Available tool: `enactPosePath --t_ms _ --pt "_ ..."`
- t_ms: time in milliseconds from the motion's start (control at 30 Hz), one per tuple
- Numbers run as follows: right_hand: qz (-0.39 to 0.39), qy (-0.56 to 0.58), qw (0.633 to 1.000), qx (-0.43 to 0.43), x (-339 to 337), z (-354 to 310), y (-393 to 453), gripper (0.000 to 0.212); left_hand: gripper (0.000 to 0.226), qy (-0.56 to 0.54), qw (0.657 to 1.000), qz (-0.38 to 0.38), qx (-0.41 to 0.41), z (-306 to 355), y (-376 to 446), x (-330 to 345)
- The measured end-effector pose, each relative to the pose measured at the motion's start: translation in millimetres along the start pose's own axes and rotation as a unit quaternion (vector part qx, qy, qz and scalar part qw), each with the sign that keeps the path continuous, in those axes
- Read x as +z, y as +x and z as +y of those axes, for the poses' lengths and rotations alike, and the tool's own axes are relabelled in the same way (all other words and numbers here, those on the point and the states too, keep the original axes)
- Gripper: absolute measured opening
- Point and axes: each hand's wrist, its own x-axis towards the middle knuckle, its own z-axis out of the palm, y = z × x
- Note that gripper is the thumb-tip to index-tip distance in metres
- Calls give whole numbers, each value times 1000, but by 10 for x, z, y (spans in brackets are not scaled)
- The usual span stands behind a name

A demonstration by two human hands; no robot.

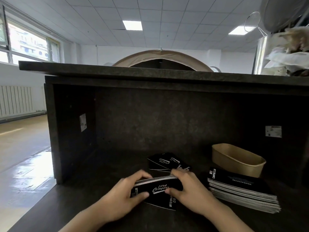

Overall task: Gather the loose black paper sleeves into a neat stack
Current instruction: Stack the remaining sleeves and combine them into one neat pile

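Observation:
A bundle of black paper sleeves [158, 188] with white "Camping Club" lettering sits low in the middle, held between both hands. My left hand [120, 198] grips its left end, thumb on top. My right hand [189, 190] clamps the right end, fingers over the far edge. Behind the bundle several loose black sleeves [164, 162] lie fanned on the dark counter [100, 173]. To the right a tall stack of black sleeves [240, 193] rests flat, its white edges showing.
A brown paper bowl [237, 160] stands behind the right stack. The counter's dark back wall [167, 118] and a shelf overhang [150, 71] rise close behind. The counter's left edge drops to a shiny floor [25, 164].

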Motion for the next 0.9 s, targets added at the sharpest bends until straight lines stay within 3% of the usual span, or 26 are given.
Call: enactPosePath --t_ms 100,233,300,367,433,533,600,667,800,900 --pt "3 12 1000 27 39 -8 -1 28 21 25 996 82 7 -26 71 21" --pt "19 90 991 96 -19 -41 13 77 19 7 986 161 -39 -180 124 -171" --pt "-30 82 990 108 -58 -23 -3 89 20 -38 975 212 -63 -258 96 -325" --pt "-100 43 991 82 -60 -27 -29 81 24 -88 960 256 -74 -298 50 -434" --pt "-131 -8 991 27 -28 -35 -26 58 26 -108 952 280 -69 -290 14 -485" --pt "-106 -50 993 0 -32 -40 -15 34 21 -125 965 226 -42 -209 -34 -537" --pt "-91 -84 992 18 -61 -37 -25 33 9 -140 978 158 -5 -158 -81 -580" --pt "-75 -118 989 38 -99 -50 -54 31 12 -141 985 103 9 -144 -116 -599" --pt "-35 -165 985 16 -82 -66 -44 28 8 -74 997 26 -24 -238 -109 -520" --pt "-11 -174 984 25 -6 -14 8 26 12 -13 998 26 -47 -289 -77 -422"
